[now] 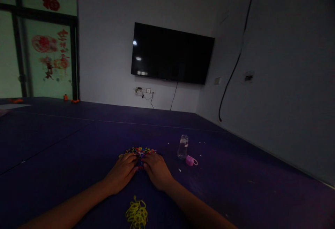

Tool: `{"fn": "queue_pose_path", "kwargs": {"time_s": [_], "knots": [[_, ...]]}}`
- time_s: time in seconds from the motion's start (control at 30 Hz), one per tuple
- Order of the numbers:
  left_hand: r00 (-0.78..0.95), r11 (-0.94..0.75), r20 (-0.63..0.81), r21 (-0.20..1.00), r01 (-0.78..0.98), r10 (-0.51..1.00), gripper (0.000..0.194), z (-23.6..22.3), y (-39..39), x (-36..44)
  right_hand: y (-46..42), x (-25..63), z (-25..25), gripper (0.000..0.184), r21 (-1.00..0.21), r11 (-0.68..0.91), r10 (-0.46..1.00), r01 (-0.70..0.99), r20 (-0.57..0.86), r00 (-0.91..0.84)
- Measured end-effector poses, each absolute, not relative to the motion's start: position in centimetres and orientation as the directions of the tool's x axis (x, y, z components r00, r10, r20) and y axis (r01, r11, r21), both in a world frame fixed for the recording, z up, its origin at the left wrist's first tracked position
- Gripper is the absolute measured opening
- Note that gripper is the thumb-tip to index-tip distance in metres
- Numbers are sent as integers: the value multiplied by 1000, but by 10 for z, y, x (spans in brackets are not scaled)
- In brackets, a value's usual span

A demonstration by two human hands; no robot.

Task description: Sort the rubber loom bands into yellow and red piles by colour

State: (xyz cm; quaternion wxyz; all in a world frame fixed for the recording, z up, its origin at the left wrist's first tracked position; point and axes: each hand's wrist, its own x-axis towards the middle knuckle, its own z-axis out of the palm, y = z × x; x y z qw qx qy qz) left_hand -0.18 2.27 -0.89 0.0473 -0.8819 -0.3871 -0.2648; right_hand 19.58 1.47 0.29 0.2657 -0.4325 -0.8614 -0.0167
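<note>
A pile of multicoloured rubber bands lies on the dark purple surface in front of me. My left hand rests on the pile's near left side, palm down with its fingers stretched out. From the right, my right hand lies over the pile in the same way, fingers extended. Both thumbs point inward to the narrow gap between the hands, where a few blue and red bands show. The fingertips are partly lost among the bands. Closer to me sits a separate heap of yellow rubber bands, touched by neither hand.
Right of my hands a clear bottle stands beside its pink lid. White scraps dot the purple surface. A television hangs on the far wall. Orange objects lie near the glass door at the left.
</note>
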Motion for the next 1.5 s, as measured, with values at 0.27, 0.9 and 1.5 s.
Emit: {"fn": "queue_pose_path", "kwargs": {"time_s": [0.27, 0.9, 1.5], "knots": [[568, -720, 539, 107, 686, 622, 27, -6, 19, 0, 14, 196, -1, 36, -133, 618, 746, 775, 409, -525], [578, -716, 505, 121, 688, 641, 26, -7, 20, -2, 15, 194, 5, 31, -188, 601, 770, 777, 397, -500], [437, -727, 641, 292, 622, 631, 27, 3, 16, 2, 13, 197, 0, 44, -176, 594, 790, 785, 314, -527]]}}
